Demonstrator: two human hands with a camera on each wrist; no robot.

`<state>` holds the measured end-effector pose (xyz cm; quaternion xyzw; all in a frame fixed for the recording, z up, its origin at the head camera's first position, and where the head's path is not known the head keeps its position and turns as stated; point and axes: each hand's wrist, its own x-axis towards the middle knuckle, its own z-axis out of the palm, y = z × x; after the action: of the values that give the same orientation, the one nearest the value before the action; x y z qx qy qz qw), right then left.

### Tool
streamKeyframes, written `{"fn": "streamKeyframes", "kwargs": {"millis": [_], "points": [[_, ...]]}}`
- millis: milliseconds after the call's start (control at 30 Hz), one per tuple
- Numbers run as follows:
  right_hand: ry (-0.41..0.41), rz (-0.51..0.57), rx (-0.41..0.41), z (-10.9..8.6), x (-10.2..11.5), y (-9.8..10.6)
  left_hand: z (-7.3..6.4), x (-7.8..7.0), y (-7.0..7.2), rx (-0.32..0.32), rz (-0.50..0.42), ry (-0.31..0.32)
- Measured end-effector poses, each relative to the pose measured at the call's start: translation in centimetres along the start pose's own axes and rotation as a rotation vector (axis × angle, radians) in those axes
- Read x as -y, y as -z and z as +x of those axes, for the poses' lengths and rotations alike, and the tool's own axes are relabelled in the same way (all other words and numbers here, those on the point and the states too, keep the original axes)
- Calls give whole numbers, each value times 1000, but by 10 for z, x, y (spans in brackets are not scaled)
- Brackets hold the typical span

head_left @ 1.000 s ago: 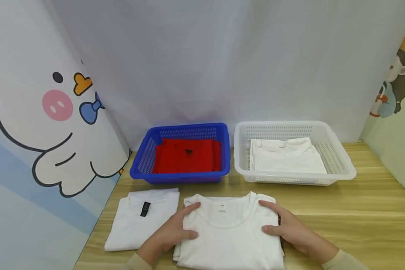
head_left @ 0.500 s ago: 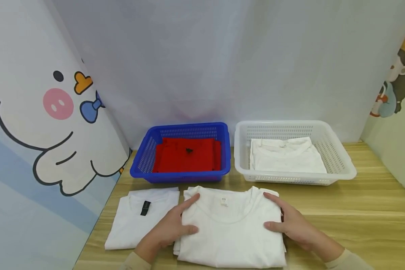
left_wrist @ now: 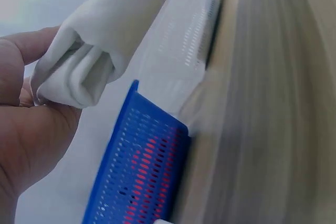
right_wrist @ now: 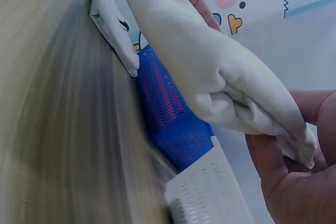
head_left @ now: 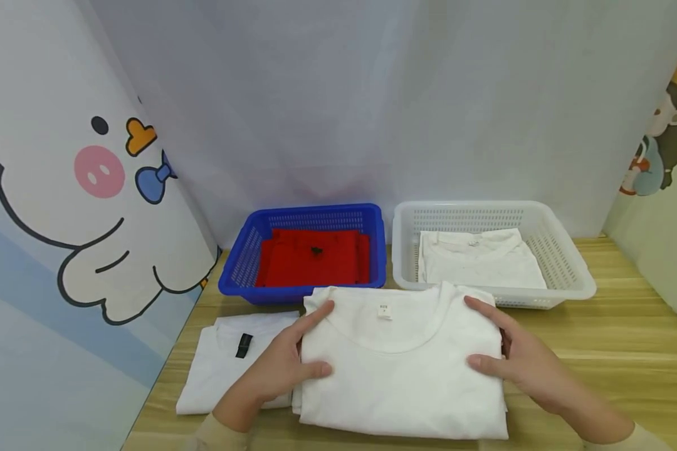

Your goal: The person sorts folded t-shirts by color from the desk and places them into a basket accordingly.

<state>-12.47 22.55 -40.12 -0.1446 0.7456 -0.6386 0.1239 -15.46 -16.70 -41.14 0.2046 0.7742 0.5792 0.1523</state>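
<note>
A folded white T-shirt [head_left: 400,376] with a round neck and a small white label is held up off the table between both hands. My left hand [head_left: 284,360] grips its left side, thumb on top and fingers underneath, as the left wrist view shows at the folded edge [left_wrist: 73,80]. On the opposite side, my right hand [head_left: 527,360] pinches the shirt the same way; the right wrist view shows the fold [right_wrist: 236,98] between thumb and fingers. Another folded white T-shirt [head_left: 209,376] with a black label lies on the table to the left.
Behind the held shirt stand a blue basket [head_left: 234,275] with folded red clothing [head_left: 310,263] and, to its right, a white basket [head_left: 564,263] with a folded white shirt [head_left: 479,260]. A pale curtain [head_left: 372,113] hangs behind both baskets. Wood-grain table [head_left: 615,338] extends to the right.
Both hands have lifted the folded T-shirt off the table and carried it forward and slightly right; it now overlaps the baskets' front edges in the head view. The black-labelled shirt and the baskets stay put.
</note>
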Motion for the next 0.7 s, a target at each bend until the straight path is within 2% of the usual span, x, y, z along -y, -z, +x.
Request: {"fn": "streamKeyframes", "kwargs": {"millis": [167, 367, 600, 700], "points": [[98, -62, -30, 1, 18, 19, 16, -17, -3, -8, -20, -52], [146, -65, -57, 12, 28, 47, 47, -31, -9, -20, -21, -111], [145, -35, -69, 36, 36, 84, 95, -44, -14, -67, -57, -147], [155, -18, -76, 49, 40, 101, 119, -51, -17, -87, -38, -152]]}}
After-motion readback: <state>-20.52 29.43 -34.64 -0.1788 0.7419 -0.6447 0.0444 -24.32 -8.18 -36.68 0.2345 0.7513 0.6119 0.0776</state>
